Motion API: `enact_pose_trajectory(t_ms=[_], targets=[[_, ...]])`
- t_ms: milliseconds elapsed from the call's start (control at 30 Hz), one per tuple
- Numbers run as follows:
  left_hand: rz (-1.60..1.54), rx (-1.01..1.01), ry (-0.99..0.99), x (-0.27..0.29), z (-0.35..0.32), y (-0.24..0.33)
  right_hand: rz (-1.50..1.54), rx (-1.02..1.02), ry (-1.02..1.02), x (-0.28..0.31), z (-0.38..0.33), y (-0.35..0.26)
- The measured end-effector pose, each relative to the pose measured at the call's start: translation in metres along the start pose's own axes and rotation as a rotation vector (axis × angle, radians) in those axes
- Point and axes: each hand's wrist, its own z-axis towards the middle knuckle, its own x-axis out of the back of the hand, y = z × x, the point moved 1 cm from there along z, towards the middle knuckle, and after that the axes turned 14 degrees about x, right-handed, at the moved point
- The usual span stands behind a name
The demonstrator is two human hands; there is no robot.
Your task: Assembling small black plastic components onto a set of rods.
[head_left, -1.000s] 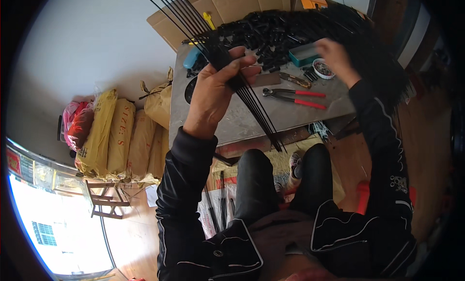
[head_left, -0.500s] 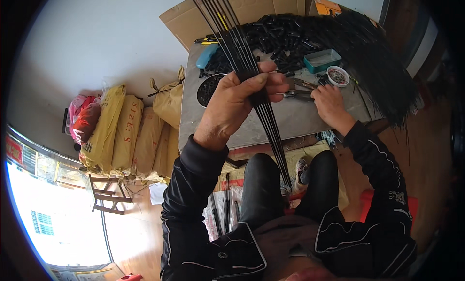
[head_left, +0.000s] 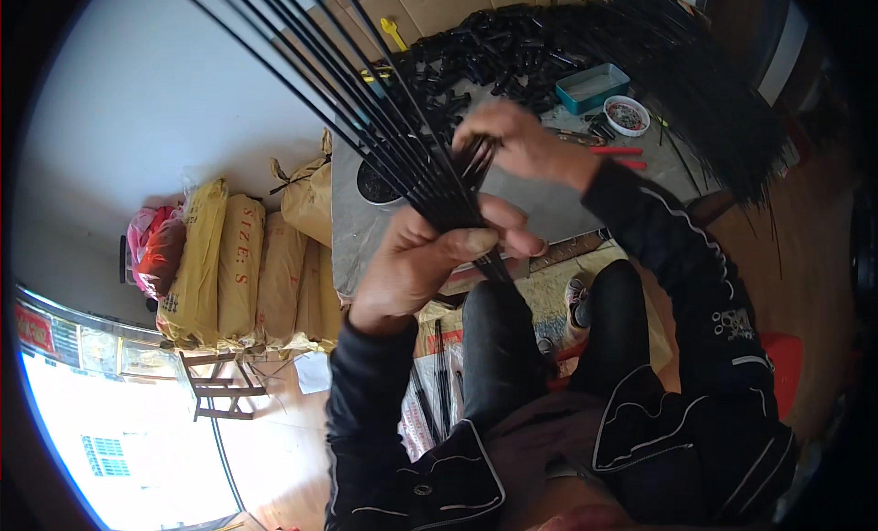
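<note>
Grey stone-topped worktable [head_left: 558, 206] fills the middle, and across its far side sprawls a big heap of small black plastic tubes [head_left: 512, 51], with a thick sheaf of long black rods [head_left: 704, 83] fanning off to the right. Plenty of stock there, so by the look of it most of the work is left. Closer in, a bundle of thin black rods [head_left: 366, 92] slants up from the left hand [head_left: 430, 257], which is clenched tight round its lower end above the table's near edge. The right hand [head_left: 517, 142] pinches at the bundle just above, fingers closed on a rod. A teal tray [head_left: 593, 87], a small white bowl [head_left: 627, 117] and red-handled pliers [head_left: 615, 151] sit beyond.
</note>
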Motion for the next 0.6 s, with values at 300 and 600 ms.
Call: enact_pose_trajectory(t_ms=[300,600], targets=[[-0.21,0.04,0.24,0.058,0.057,-0.132,0.417,-0.486,-0.266,0.037,-0.012,0.046],[0.027,0.175,0.38,0.047,0.047,-0.116,1.03,-0.459,0.045,0.016,0.023,-0.052]])
